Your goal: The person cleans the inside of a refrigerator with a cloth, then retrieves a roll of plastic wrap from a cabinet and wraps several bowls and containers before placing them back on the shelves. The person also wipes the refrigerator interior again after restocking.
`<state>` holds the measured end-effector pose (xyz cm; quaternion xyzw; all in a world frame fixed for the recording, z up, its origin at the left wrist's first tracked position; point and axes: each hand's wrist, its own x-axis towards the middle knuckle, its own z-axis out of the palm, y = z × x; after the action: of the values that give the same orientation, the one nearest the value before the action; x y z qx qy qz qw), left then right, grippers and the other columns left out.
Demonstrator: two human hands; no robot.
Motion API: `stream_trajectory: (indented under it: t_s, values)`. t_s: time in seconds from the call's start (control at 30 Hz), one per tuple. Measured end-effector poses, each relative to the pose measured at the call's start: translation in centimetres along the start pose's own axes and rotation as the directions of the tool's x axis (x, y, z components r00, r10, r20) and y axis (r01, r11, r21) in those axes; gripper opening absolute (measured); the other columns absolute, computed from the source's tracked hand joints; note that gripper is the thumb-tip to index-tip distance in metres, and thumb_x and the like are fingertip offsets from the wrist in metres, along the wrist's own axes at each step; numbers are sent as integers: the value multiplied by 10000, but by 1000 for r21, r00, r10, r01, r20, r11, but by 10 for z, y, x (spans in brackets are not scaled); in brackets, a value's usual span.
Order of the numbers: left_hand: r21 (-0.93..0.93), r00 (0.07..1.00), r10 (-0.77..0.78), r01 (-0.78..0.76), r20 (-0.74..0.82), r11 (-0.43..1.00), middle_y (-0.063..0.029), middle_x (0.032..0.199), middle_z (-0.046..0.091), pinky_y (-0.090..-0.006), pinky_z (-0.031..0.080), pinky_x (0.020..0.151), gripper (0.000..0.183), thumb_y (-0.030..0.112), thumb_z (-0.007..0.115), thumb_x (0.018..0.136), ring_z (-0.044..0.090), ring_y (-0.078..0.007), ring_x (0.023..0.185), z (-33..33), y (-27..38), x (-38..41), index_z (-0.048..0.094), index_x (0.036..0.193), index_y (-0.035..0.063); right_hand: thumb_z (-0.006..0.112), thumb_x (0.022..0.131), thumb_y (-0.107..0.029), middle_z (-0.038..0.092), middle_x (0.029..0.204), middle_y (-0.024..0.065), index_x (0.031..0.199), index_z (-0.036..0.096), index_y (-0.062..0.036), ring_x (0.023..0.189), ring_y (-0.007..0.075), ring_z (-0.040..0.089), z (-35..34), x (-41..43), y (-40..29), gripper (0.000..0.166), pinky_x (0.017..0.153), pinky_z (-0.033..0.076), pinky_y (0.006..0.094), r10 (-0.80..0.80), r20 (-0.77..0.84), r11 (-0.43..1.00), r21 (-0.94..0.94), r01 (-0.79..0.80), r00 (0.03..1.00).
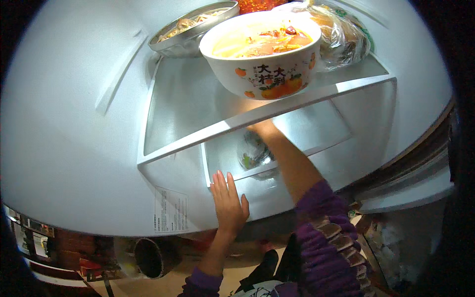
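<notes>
My right hand (261, 125) reaches in beneath the upper glass shelf (182, 107) of a refrigerator. The shelf's white front edge and a bowl above hide most of its fingers, so its grip cannot be made out. Just below that hand, a clear, shiny item with a bit of green, perhaps a plastic bag (253, 152), sits on the lower glass shelf (222, 163). My left hand (230, 208) is raised near the lower shelf's front left corner, fingers extended and thumb apart, holding nothing.
On the upper shelf stand a white bowl (226, 72) of food with an orange-fruit print, a metal bowl (178, 46) of food and a clear plastic bag (345, 41) with contents. Something red (259, 5) lies behind. A dark round opening (148, 258) shows at lower left.
</notes>
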<state>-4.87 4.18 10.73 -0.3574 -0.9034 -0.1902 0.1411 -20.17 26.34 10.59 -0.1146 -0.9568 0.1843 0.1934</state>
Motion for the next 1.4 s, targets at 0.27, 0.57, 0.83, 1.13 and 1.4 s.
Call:
stream_trajectory:
  t_s: [0.27,0.57,0.83,1.13,1.4]
  values:
    - [-155,998,-31,40,61,987,-309,1333,129,-486,175,1006,713,29,562,692,162,-436,1243,-6,-4,-33,179,1285,-70,434,784,-250,591,922,147,943,589,-94,875,348,539,21,19,-91,271,825,391,444,-157,-19,984,86,158,987]
    - [-191,993,-11,34,120,981,-342,1318,93,-495,226,979,704,31,573,686,179,-467,1223,-7,-5,-32,197,1271,-74,449,783,-221,590,893,155,963,587,-111,853,342,541,-28,-39,-82,252,824,391,464,-428,315,884,343,319,847]
    - [-164,992,-38,58,118,985,-364,1306,83,-495,268,954,649,17,562,684,195,-487,1207,-9,1,-31,246,1241,-91,475,771,-242,585,906,122,871,598,-108,882,305,543,16,-18,-95,208,747,417,456,-398,185,916,138,377,899]
    - [-161,984,-83,109,159,981,-331,1333,51,-436,304,951,646,-6,562,686,221,-475,1199,-17,3,-29,245,1245,-75,529,714,-227,581,915,114,746,599,-92,844,289,535,-6,-40,-101,156,707,414,453,-436,72,867,301,397,897]
    - [-308,985,-79,124,155,943,-287,1253,318,-412,379,887,529,65,551,742,413,-396,1098,-31,2,-38,335,1212,-47,634,631,-195,592,768,81,776,592,-73,721,227,565,-52,-125,-26,194,673,450,380,-591,244,695,637,332,769]
